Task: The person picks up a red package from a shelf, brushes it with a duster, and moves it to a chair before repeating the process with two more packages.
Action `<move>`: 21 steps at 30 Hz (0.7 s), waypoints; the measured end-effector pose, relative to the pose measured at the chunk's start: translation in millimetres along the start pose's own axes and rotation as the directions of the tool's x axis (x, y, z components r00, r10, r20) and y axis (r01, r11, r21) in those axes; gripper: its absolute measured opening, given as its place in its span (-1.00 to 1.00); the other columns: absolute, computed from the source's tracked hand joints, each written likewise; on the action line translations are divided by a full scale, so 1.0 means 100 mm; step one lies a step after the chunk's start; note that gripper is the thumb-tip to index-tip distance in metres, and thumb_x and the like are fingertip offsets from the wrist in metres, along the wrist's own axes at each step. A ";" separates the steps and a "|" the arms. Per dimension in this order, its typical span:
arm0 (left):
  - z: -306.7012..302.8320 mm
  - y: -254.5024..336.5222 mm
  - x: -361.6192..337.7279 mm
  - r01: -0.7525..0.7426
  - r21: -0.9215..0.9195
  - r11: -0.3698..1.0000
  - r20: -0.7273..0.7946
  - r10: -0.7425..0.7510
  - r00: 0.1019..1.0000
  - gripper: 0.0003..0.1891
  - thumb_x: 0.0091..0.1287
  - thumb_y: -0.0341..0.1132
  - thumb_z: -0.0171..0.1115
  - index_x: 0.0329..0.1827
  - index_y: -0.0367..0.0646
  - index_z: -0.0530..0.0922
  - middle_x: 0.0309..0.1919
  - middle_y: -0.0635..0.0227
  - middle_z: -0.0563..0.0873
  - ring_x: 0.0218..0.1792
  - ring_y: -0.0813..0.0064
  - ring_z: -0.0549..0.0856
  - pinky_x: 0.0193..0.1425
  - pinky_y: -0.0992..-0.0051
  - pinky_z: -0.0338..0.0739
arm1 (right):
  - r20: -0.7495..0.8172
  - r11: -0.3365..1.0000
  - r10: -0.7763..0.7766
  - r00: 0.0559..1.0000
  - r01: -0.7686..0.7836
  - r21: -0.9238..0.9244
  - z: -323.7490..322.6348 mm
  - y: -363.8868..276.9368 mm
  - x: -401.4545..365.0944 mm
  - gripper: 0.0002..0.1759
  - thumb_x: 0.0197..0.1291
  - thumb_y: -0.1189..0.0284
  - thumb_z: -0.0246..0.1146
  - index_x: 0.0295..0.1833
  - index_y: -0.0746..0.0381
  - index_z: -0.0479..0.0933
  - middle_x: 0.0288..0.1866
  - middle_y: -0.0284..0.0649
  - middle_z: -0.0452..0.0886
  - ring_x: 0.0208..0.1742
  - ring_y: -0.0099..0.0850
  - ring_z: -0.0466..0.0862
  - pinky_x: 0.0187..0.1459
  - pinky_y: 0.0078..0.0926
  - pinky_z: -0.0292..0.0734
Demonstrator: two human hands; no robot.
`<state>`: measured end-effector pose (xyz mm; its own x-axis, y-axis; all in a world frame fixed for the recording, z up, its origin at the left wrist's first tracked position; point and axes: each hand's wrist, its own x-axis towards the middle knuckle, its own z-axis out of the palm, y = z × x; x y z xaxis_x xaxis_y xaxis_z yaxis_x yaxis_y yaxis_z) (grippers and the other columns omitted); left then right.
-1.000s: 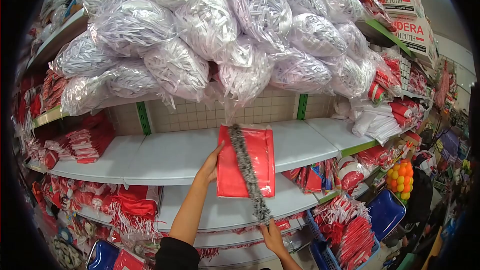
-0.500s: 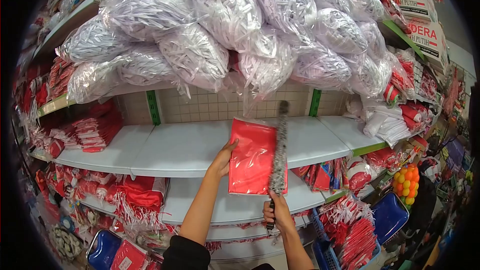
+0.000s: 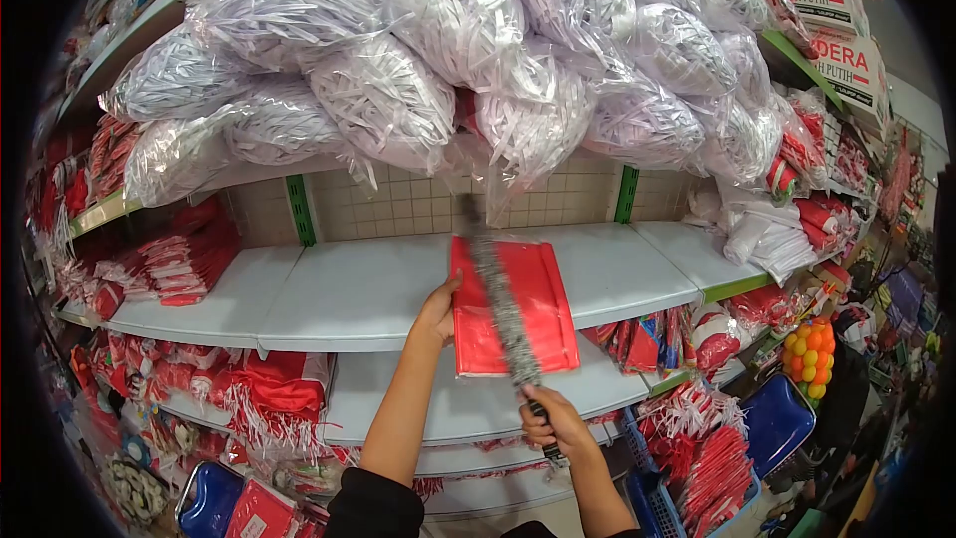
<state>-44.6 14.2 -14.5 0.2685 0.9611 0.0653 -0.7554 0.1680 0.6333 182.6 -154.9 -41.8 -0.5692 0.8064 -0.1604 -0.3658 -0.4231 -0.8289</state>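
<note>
Through the head camera I have the left hand [image 3: 439, 311] closed on the left edge of a flat red packet in clear plastic [image 3: 543, 289], its grip holding it up in front of the pale shelf [image 3: 349, 289]. My right hand [image 3: 560, 425] has its grip wrapped around the black handle [image 3: 538, 406] of a fluffy grey duster [image 3: 504, 311]. The duster slants across the packet's front, its top leaning left and blurred; I can't tell how firmly it presses. Overhead I see plump clear bags of white strips [image 3: 383, 100] heaped on the upper shelf. Stacked red-and-white packs [image 3: 179, 264] lie at the left end of the pale shelf, and at lower right a blue basket [image 3: 665, 508] holds more red packets [image 3: 719, 473].
</note>
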 end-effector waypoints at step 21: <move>-0.21 0.06 0.14 0.027 -0.322 0.946 -0.003 -0.030 1.000 -0.64 0.50 -0.15 -0.21 0.12 -0.25 0.36 0.04 0.10 0.56 0.06 0.17 0.57 0.20 0.12 0.47 | -0.195 0.824 -0.428 0.882 0.292 -0.486 -0.50 0.98 0.00 -0.73 0.36 0.24 0.06 -0.33 0.14 0.21 -0.72 -0.44 0.22 -0.79 -0.64 0.20 -0.79 -0.66 0.05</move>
<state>-58.1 33.2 -25.7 0.2893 0.9562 0.0443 -0.9001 0.2560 0.3525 183.9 -175.7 -150.3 -0.2022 0.9732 0.1091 -0.1097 0.0881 -0.9900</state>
